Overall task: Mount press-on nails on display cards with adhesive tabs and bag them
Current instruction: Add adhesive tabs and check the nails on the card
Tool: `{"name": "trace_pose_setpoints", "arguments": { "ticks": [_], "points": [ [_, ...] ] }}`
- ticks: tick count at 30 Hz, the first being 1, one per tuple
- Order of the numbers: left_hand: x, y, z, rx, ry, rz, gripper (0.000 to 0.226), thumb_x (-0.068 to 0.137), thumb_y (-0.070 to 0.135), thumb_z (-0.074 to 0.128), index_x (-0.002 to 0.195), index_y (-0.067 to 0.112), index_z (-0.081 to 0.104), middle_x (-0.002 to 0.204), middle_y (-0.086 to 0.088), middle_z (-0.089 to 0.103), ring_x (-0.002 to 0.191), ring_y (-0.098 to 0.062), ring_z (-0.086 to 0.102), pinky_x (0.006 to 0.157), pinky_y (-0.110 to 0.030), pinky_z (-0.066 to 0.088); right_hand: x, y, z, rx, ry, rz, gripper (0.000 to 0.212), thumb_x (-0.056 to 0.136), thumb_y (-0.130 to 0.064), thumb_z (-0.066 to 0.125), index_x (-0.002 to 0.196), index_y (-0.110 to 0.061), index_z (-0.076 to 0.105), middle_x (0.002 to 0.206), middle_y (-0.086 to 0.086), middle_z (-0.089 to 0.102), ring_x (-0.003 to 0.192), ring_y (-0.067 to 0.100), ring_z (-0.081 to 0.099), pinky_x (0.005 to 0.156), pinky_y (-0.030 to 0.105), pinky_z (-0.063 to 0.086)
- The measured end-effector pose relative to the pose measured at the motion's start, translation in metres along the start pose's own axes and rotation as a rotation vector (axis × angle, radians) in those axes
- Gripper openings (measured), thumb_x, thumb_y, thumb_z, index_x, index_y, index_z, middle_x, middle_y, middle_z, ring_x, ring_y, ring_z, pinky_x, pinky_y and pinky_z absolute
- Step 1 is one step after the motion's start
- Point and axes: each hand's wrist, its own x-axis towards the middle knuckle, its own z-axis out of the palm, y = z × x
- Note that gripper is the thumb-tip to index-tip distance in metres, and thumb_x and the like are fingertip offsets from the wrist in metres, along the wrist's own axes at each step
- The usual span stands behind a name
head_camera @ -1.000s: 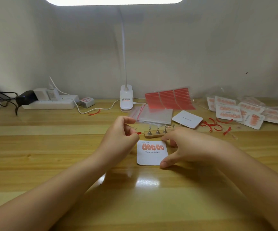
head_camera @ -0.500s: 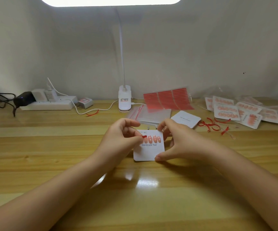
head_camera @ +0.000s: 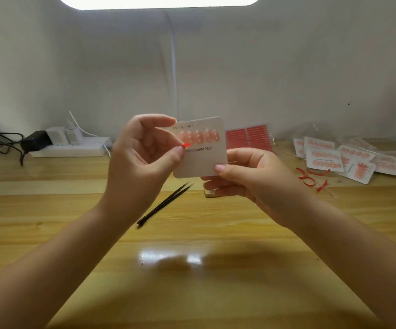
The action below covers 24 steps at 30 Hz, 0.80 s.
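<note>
Both hands: up in the middle of the frame, working on one display card [head_camera: 201, 160], which is lifted clear of the wooden table [head_camera: 73, 233]
Right hand [head_camera: 246, 179]: grips the card's lower right corner, thumb on the front, fingers curled behind it
Left hand [head_camera: 142, 157]: at the card's left edge, thumb and a fingertip pinching a tiny red tab [head_camera: 186, 145] right below the row of nails
Card: white, roughly upright and facing the camera, with five pinkish press-on nails [head_camera: 199, 136] along the top and "Handmade Nail" printed under them
Tweezers [head_camera: 166, 203]: black, lying loose on the table just below the card, tips pointing up-right
Wooden stand [head_camera: 210, 193]: only a corner peeks out under the right hand, so can't say much about it
Red adhesive sheets [head_camera: 249, 137]: flat on the table behind the card, right of center
Finished cards [head_camera: 325, 159]: a messy pile at the right edge of the frame, some look bagged
Red scraps [head_camera: 311, 178]: curly peeled strips in front of that pile
Power strip [head_camera: 71, 149]: upper left on the table, with plugs and a black adapter
Lamp [head_camera: 159, 1]: glowing across the top, its stem dropping behind the card
</note>
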Motion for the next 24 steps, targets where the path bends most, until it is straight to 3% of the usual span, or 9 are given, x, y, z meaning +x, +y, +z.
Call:
{"name": "trace_pose_setpoints", "arguments": {
  "ticks": [7, 15, 17, 20, 24],
  "points": [
    [0.003, 0.013, -0.001, 0.066, 0.003, 0.016, 0.033, 0.078, 0.005, 0.065, 0.108, 0.015, 0.056, 0.078, 0.006, 0.065, 0.075, -0.009, 0.063, 0.071, -0.021, 0.052, -0.005, -0.012, 0.006, 0.174, -0.062, 0.019, 0.018, 0.095, -0.006, 0.051, 0.106, -0.001, 0.064, 0.092, 0.019, 0.074, 0.087, 0.030, 0.072, 0.075, 0.035, 0.060],
    [0.006, 0.019, -0.001, 0.005, 0.065, -0.125, 0.030, 0.076, 0.012, 0.064, 0.105, 0.020, 0.060, 0.074, 0.008, 0.068, 0.076, -0.011, 0.066, 0.069, -0.021, 0.053, -0.008, -0.014, 0.009, 0.245, -0.065, -0.005, 0.018, 0.095, -0.008, 0.051, 0.104, -0.002, 0.065, 0.091, 0.017, 0.074, 0.085, 0.025, 0.073, 0.070, 0.027, 0.058],
    [0.007, 0.022, -0.002, 0.083, 0.048, -0.127, 0.030, 0.076, 0.015, 0.067, 0.104, 0.022, 0.061, 0.076, 0.009, 0.069, 0.074, -0.011, 0.066, 0.069, -0.021, 0.054, -0.008, -0.013, 0.010, 0.192, -0.061, -0.035, 0.023, 0.088, -0.016, 0.057, 0.107, -0.005, 0.065, 0.093, 0.015, 0.075, 0.089, 0.025, 0.073, 0.071, 0.026, 0.058],
    [0.005, 0.026, -0.001, 0.241, -0.010, -0.109, 0.029, 0.082, 0.013, 0.073, 0.105, 0.026, 0.060, 0.081, 0.006, 0.070, 0.077, -0.014, 0.068, 0.073, -0.031, 0.059, -0.010, -0.012, 0.014, 0.133, -0.036, -0.095, 0.033, 0.079, -0.022, 0.062, 0.107, -0.007, 0.066, 0.093, 0.013, 0.075, 0.089, 0.024, 0.073, 0.073, 0.026, 0.059],
    [0.002, 0.030, 0.004, 0.360, -0.025, -0.082, 0.028, 0.084, 0.008, 0.072, 0.103, 0.023, 0.057, 0.083, 0.004, 0.071, 0.077, -0.015, 0.069, 0.070, -0.036, 0.057, -0.012, -0.012, 0.017, 0.100, 0.005, -0.161, 0.025, 0.074, -0.022, 0.066, 0.098, -0.014, 0.069, 0.089, 0.009, 0.076, 0.084, 0.023, 0.074, 0.069, 0.026, 0.059]
  ]
}}
